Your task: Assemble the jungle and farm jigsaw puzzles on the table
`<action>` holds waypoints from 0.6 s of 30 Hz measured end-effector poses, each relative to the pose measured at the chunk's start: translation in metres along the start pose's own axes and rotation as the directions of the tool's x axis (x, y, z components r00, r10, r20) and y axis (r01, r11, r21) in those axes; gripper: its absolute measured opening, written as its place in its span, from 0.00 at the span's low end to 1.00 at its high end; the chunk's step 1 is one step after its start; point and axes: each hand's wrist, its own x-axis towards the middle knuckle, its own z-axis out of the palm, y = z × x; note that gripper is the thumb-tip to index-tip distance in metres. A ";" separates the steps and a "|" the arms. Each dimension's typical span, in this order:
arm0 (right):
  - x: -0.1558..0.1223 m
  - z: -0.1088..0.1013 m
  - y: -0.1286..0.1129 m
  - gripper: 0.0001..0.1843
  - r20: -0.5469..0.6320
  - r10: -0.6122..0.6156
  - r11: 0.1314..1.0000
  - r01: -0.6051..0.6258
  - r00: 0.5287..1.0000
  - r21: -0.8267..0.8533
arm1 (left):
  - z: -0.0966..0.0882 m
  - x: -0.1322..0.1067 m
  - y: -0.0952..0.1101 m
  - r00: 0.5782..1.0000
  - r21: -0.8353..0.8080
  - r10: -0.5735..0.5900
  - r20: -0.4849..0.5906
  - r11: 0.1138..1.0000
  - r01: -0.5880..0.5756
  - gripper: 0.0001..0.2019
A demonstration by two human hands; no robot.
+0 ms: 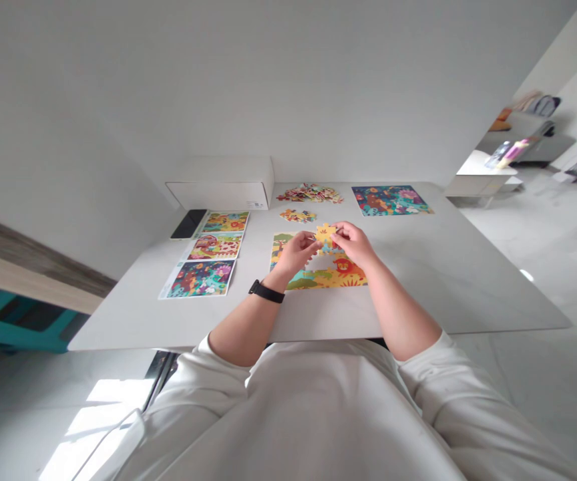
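While the yellow puzzle piece (325, 233) is held over the far side of the partly built puzzle (347, 266), the left hand (296, 254) and right hand (354, 243) pinch its opposite edges, probably for steadiness. Loose pieces (298, 216) lie beyond, seemingly for easy reach.

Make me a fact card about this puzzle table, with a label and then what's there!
Left hand: fingers on a yellow puzzle piece
Right hand: fingers on that same piece
Below the hands: lion puzzle
Loose pieces: big heap, small pile
Far right of table: blue puzzle
Left side: three picture sheets, phone, white box
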 end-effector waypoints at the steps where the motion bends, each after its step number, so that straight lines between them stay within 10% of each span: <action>1: 0.000 0.000 0.001 0.21 0.003 -0.001 1.000 0.001 1.000 0.001 | 0.000 0.000 0.000 1.000 0.019 0.003 0.017 1.000 -0.003 0.20; 18: 0.002 -0.003 0.008 0.19 0.062 0.001 1.000 0.000 0.998 -0.027 | -0.009 0.005 -0.010 0.980 0.307 0.197 -0.011 0.934 -0.184 0.23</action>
